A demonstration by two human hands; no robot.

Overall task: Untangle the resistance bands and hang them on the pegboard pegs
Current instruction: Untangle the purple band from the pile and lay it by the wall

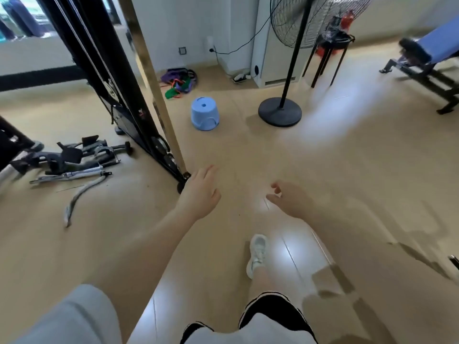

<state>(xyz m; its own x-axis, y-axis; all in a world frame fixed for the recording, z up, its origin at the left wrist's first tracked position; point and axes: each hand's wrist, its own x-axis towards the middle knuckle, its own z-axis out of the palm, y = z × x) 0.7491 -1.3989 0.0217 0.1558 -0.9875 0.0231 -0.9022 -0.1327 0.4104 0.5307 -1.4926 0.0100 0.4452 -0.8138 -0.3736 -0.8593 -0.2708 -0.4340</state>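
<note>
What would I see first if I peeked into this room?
Two bare arms reach forward, the left hand and right hand both open and holding nothing. Ahead on the floor sits a little blue stool, and behind it, by the wall, a colourful heap of resistance bands. A big black fan stands to the right.

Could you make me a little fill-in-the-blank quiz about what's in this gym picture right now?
1. The tangled resistance bands lie on the ____.
2. The stool near them is coloured ____.
3. The left hand and right hand each hold ____.
4. The fan stands on a round ____ base.

Missing words: floor; blue; nothing; black
</note>
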